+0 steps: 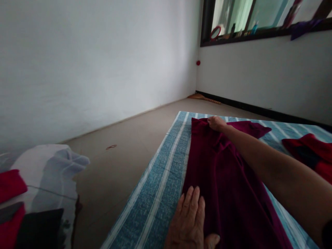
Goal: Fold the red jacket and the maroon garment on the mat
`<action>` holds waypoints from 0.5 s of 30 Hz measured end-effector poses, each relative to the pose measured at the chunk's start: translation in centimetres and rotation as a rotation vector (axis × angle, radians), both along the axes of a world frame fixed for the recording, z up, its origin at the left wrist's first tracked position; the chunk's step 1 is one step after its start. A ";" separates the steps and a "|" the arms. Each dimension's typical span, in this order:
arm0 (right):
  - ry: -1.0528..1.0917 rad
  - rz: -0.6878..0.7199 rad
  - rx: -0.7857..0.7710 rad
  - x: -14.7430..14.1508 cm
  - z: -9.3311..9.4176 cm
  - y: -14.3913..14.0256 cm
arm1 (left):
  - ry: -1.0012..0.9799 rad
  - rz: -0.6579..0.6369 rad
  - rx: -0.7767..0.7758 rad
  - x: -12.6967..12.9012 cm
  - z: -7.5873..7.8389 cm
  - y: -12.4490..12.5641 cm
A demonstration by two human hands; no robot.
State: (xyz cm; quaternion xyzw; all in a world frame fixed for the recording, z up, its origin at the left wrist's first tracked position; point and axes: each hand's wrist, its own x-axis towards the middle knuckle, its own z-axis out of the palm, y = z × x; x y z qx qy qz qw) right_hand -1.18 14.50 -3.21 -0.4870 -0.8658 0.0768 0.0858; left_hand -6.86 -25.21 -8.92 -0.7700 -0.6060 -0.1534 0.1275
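A maroon garment (199,155) lies stretched out on a blue-and-white striped cloth (158,186). My left hand (188,221) rests flat on the garment's near left edge, its fingers extended and the thumb out to the side. At the garment's far end, my right hand (217,123) has its fingers closed on the fabric. Creases run through the maroon cloth around and below the right hand. A narrower part of the garment spreads to the right beyond that wrist. My right forearm hides some of the middle.
A red and dark garment (311,152) lies on the striped cloth at right. On the left, folded red and dark clothes sit by a white-and-grey cloth (59,166). A thin loop (111,147) is on the floor. A broom (204,98) lies in the corner beneath the window.
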 end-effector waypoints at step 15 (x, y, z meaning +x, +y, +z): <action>0.047 0.499 0.263 4.9 1.9 -16.2 | -0.128 0.079 -0.234 0.4 0.7 0.1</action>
